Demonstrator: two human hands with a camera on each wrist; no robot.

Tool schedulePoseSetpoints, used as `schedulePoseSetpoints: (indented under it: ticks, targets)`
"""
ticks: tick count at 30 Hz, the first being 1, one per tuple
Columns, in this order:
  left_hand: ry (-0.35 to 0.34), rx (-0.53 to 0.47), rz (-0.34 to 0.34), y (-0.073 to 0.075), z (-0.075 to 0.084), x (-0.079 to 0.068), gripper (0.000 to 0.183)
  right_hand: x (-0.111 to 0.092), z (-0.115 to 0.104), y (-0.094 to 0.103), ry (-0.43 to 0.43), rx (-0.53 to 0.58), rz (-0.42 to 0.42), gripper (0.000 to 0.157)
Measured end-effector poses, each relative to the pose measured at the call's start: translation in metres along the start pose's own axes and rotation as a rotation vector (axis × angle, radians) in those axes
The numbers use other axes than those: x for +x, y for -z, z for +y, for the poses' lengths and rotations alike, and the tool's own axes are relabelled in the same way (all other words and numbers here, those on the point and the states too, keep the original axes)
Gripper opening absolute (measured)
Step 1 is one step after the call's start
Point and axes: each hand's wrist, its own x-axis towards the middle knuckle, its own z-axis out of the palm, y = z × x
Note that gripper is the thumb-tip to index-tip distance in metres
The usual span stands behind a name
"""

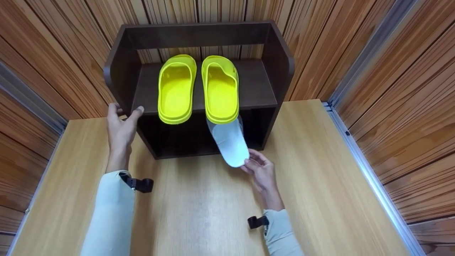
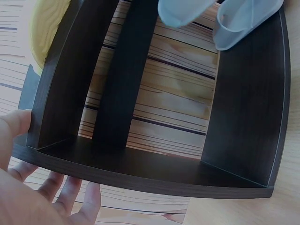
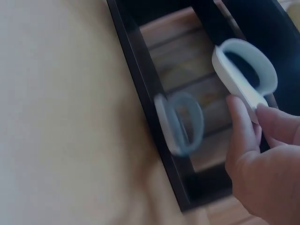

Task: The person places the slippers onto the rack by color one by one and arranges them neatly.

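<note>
In the head view a dark brown shoe rack (image 1: 199,67) stands against the wall. My left hand (image 1: 122,131) grips its left side panel, thumb at the front edge of the upper shelf and fingers on the outer face. My right hand (image 1: 261,172) pinches a white slipper (image 1: 233,145) by its heel end, toe pointing into the lower compartment. The right wrist view shows this slipper tilted and raised above the lower board. A second white slipper (image 3: 165,124) sits inside the lower compartment; the upper shelf and yellow clogs hide it in the head view.
Two yellow clogs (image 1: 176,92) stand side by side on the upper shelf, heels jutting past its front edge. The rack rests on a light wooden floor (image 1: 199,213). Wood-patterned panels (image 1: 391,89) with metal rails (image 1: 369,174) along the bottom enclose the sides.
</note>
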Motion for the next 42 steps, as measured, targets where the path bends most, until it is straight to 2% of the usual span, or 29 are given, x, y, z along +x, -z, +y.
schedulePoseSetpoints:
  ticks: [8, 13, 25, 37, 42]
  targets:
    - [-0.03, -0.013, 0.01, -0.002, -0.001, -0.001, 0.035, -0.004, 0.022, -0.03, -0.018, 0.109, -0.006, 0.033]
    - [-0.034, -0.018, 0.009, -0.001, -0.001, -0.001, 0.035, -0.003, 0.031, -0.048, -0.04, 0.133, 0.02, 0.036]
    - [-0.029, 0.003, 0.0, -0.001, -0.001, -0.001, 0.038, 0.0, 0.055, -0.077, -0.114, 0.216, 0.068, 0.042]
    - [-0.029, -0.018, 0.01, -0.001, -0.004, -0.003, 0.035, 0.006, 0.083, -0.093, -0.214, 0.318, 0.109, 0.049]
    - [-0.025, 0.0, 0.005, -0.002, -0.001, -0.002, 0.038, 0.014, 0.09, -0.096, -0.219, 0.341, 0.142, 0.049]
